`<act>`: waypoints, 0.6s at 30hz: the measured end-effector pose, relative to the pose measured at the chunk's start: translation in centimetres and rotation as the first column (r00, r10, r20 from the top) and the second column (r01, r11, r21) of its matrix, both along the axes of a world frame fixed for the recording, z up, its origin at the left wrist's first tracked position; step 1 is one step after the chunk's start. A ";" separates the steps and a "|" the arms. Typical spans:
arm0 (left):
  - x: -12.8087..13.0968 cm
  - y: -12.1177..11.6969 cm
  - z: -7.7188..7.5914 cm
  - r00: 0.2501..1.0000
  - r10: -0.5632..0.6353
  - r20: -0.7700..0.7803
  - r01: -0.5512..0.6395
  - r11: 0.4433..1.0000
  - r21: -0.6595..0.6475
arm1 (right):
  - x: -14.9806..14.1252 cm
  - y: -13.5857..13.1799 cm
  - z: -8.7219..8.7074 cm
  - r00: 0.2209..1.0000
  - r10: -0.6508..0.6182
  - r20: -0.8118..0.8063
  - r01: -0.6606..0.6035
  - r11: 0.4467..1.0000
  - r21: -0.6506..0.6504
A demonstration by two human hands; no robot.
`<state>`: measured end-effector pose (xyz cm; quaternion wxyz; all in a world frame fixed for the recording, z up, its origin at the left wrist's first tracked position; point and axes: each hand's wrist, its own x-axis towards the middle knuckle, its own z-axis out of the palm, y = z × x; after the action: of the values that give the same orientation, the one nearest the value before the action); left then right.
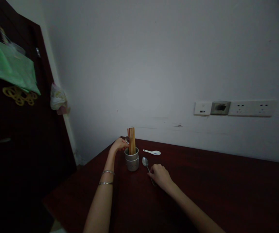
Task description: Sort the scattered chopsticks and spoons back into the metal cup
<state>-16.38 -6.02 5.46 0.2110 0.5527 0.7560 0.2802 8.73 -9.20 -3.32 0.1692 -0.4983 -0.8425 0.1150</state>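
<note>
A grey utensil holder (132, 161) stands upright near the table's back left corner, with several wooden chopsticks (131, 140) rising out of it. At its left rim, my left hand (120, 144) is closed on a metal spoon (127, 139) whose bowl points up beside the chopsticks; the lower end of that spoon is hidden. To the right of the holder, my right hand (160, 174) is closed around the handle of a second metal spoon (145, 161), its bowl directed away from me. Behind it lies a white ceramic spoon (154, 152), touched by neither hand.
The dark red table (214, 187) meets a pale wall carrying several socket plates (239, 108). Left of the table stands a dark door (15, 129) with a green cloth (10, 61) hanging on it. A plastic bag (58, 97) hangs beside the door frame.
</note>
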 end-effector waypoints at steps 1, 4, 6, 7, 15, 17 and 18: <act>0.0 0.0 0.0 1.000 -0.002 0.007 0.002 1.000 0.002 | 0.1 0.1 0.0 1.000 -0.007 -0.003 0.007 1.000 0.006; 0.1 -0.1 0.1 1.000 -0.007 0.017 0.007 1.000 0.005 | 0.1 0.9 0.3 0.997 -0.001 -0.081 0.002 1.000 0.015; 0.2 -0.1 0.2 1.000 -0.006 0.004 0.006 1.000 -0.004 | -0.3 1.8 0.5 0.970 0.054 -0.238 -0.056 0.998 0.000; 0.3 -0.2 0.2 1.000 -0.004 -0.005 0.004 1.000 -0.008 | -0.7 2.3 0.6 0.936 0.094 -0.339 -0.104 0.995 -0.011; 0.8 -0.8 0.8 1.000 0.000 0.010 0.000 1.000 -0.022 | -6.4 4.7 0.2 0.605 0.140 -0.784 -0.435 0.883 -0.178; 0.9 -1.0 0.9 1.000 -0.005 0.010 0.005 1.000 -0.020 | -7.5 4.7 0.0 0.533 0.158 -0.831 -0.516 0.839 -0.172; 1.0 -1.1 1.0 1.000 -0.009 0.009 0.009 1.000 -0.016 | -7.9 4.7 -0.1 0.501 0.184 -0.846 -0.553 0.820 -0.149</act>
<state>-15.42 -7.08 6.46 0.2201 0.5531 0.7549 0.2754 0.82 -4.47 -3.42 0.3932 -0.2181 -0.7184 0.5308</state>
